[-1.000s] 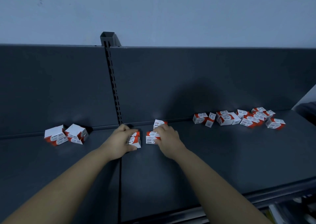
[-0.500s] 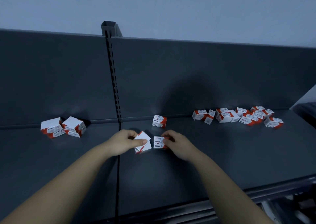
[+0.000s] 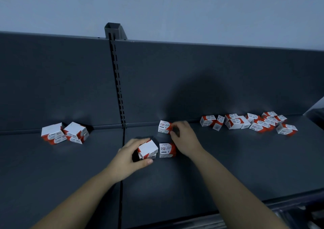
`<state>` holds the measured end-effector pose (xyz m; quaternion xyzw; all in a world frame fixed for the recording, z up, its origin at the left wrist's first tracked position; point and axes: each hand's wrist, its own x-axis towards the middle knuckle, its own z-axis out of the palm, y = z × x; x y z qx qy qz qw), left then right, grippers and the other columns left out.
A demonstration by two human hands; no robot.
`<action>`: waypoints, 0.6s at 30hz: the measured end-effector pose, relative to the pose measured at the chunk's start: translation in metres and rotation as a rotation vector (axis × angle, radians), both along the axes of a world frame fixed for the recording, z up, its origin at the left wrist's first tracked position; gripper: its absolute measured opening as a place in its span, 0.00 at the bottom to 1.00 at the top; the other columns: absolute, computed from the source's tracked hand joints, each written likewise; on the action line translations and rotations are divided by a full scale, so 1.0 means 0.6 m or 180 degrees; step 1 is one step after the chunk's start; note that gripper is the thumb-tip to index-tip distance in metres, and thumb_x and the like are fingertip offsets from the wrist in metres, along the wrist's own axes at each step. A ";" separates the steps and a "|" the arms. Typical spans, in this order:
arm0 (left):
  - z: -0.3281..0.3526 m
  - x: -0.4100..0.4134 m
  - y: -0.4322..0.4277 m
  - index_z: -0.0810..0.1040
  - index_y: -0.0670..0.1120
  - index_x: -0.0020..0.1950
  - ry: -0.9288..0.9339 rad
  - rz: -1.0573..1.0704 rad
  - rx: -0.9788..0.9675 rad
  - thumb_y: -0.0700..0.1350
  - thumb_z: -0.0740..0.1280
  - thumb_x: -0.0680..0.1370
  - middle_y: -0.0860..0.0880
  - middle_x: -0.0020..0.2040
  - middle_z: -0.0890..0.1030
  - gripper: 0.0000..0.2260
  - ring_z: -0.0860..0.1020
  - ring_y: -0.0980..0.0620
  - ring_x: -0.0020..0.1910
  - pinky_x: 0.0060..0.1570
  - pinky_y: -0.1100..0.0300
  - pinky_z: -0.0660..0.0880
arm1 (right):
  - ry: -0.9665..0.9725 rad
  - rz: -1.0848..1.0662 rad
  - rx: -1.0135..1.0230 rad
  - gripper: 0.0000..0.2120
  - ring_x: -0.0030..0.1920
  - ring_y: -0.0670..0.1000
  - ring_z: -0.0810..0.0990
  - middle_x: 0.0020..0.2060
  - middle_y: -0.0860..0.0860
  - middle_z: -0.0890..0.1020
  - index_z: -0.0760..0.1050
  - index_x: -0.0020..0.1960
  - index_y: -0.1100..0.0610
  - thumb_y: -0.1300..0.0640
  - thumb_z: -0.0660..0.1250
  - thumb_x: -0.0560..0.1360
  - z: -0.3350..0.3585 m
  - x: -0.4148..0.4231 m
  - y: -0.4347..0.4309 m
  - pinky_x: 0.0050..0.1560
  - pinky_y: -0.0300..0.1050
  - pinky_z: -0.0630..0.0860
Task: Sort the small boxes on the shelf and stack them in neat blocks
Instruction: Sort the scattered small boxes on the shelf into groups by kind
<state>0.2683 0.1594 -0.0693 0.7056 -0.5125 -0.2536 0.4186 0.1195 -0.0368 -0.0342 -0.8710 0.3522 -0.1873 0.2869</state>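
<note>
Small boxes (image 3: 235, 123) printed red and white are lying across the dark shelf (image 3: 228, 172) in several groups. A loose heap (image 3: 261, 123) is sprawling along the back panel (image 3: 210, 81) at the right, and a left cluster (image 3: 64, 134) is sitting beyond the slotted upright (image 3: 117, 81), well apart from the hands. Near the middle, the left hand (image 3: 128, 158) is curling its fingers and thumb round a tilted box (image 3: 149, 147), white face up, with what looks like another box under it. Just beside that, a labelled box (image 3: 166, 150) reading PAPER CLIPS is standing on the shelf, with a narrow gap between it and the tilted one. Behind it, the right hand (image 3: 185, 141) is reaching to the rear box (image 3: 164, 127) by the back panel, its blurred fingertips (image 3: 181, 124) and thumb pinching that box's right end.
</note>
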 end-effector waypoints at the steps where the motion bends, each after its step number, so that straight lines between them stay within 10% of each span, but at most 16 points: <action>1: -0.007 -0.003 0.003 0.68 0.66 0.68 -0.0135 0.0051 -0.0016 0.65 0.68 0.70 0.63 0.61 0.74 0.27 0.72 0.60 0.64 0.69 0.49 0.66 | 0.0064 0.0043 -0.0107 0.15 0.59 0.53 0.74 0.59 0.51 0.74 0.75 0.63 0.55 0.58 0.67 0.77 -0.002 0.010 -0.005 0.62 0.40 0.68; 6: -0.017 -0.007 0.001 0.65 0.65 0.68 -0.0562 0.0077 0.0025 0.64 0.60 0.76 0.66 0.62 0.74 0.21 0.71 0.60 0.62 0.66 0.48 0.65 | 0.0612 0.0217 -0.0208 0.21 0.65 0.56 0.71 0.67 0.54 0.72 0.69 0.70 0.55 0.58 0.66 0.77 -0.019 0.045 -0.017 0.68 0.48 0.66; 18: -0.015 -0.002 0.003 0.61 0.68 0.71 -0.0425 0.0072 -0.0005 0.64 0.59 0.76 0.66 0.61 0.72 0.24 0.69 0.63 0.64 0.68 0.53 0.63 | -0.0541 0.0799 0.0367 0.14 0.59 0.42 0.75 0.56 0.43 0.75 0.78 0.59 0.51 0.59 0.73 0.74 0.002 -0.062 0.035 0.62 0.33 0.69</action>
